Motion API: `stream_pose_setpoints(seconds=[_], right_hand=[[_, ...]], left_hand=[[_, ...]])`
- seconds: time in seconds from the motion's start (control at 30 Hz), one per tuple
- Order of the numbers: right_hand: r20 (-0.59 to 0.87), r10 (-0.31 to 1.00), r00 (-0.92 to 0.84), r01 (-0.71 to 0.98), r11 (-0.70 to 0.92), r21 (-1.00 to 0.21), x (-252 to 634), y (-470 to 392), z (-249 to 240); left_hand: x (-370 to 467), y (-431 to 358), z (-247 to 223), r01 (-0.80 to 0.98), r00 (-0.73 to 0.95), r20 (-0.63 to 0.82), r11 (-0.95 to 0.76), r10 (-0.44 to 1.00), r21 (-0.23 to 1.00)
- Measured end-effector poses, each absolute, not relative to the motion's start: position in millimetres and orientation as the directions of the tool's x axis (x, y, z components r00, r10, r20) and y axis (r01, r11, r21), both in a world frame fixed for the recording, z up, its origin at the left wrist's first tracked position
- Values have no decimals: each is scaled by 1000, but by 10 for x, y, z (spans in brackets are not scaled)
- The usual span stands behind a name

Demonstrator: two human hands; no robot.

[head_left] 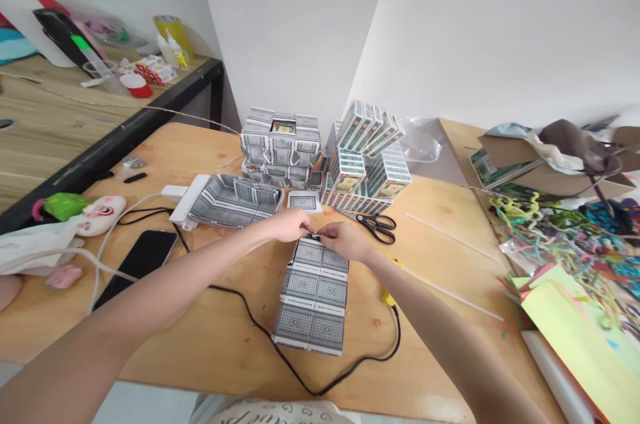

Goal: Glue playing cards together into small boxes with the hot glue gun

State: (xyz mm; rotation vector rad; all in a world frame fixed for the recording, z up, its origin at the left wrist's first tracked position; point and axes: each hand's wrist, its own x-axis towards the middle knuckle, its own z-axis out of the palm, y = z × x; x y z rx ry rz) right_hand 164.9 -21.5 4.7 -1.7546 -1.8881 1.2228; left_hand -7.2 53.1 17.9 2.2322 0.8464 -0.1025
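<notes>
A long block made of grey-backed playing cards [313,297] lies lengthwise in front of me on the wooden table. At its far end, my left hand [293,224] has its fingers pinched together on the edge. Close beside it, my right hand [345,241] is closed on the same far edge, thumb and fingertips nearly meeting the left ones. What exactly is between the fingertips is partly hidden. Just beyond the hands lies a flat patterned card [304,202]. Black-handled scissors [379,227] rest to the right of my right hand.
Behind stand a larger playing-card structure [280,144] and stacked card boxes [367,157]. A card-lined tray [235,201] and a phone [137,266] are on the left. A black cable [320,394] loops around the block, near a yellow glue gun [389,294]. Craft scraps [575,244] lie right.
</notes>
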Motion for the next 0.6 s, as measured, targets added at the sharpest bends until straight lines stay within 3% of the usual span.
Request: stream_pose_setpoints(seconds=[0.13, 0.27, 0.43, 0.6], right_hand=[[-264, 936, -234, 758, 6, -652, 1603, -255, 104], [-166, 960, -225, 752, 63, -656, 1578, -299, 53], [-165, 958, -234, 670, 36, -741, 1595, -324, 7], [-124, 978, -167, 728, 37, -685, 1543, -368, 33]], left_hand=[[-41, 594, 186, 618, 773, -382, -464, 506, 635], [1, 615, 218, 633, 770, -407, -512, 491, 580], [63, 571, 286, 640, 767, -372, -579, 522, 506], [66, 519, 287, 635, 770, -341, -597, 539, 489]])
